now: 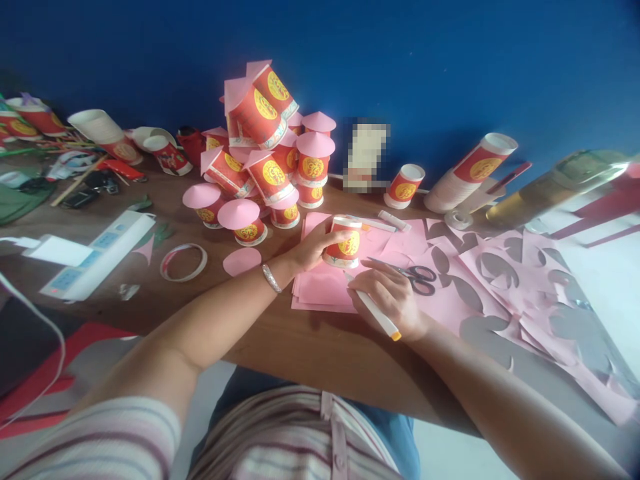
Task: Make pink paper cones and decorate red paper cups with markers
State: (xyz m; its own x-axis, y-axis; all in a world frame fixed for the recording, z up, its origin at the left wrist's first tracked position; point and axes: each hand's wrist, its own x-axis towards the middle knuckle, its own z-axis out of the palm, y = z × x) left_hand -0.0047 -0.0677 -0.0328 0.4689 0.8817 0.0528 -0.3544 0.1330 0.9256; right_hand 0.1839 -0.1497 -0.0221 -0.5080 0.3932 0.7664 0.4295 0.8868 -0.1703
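Note:
My left hand [316, 247] grips a red paper cup [349, 244] with a yellow emblem, its wide rim down on a stack of pink paper [320, 293]. In my right hand [387, 297] is a white marker with an orange end [376, 316], its tip close to the cup's lower edge on the paper. Whether the tip touches the paper I cannot tell. Scissors with dark handles [423, 279] lie just past my right fingers. A pink paper disc [242, 262] rests on the table left of the stack.
Several red cups with pink cone tops [250, 173] are piled behind my left hand. Pink offcuts [505, 280] spread over the right side. A tape roll [183, 262] and a white power strip [100, 257] lie left. Stacked cups [470, 173] lean near the blue wall.

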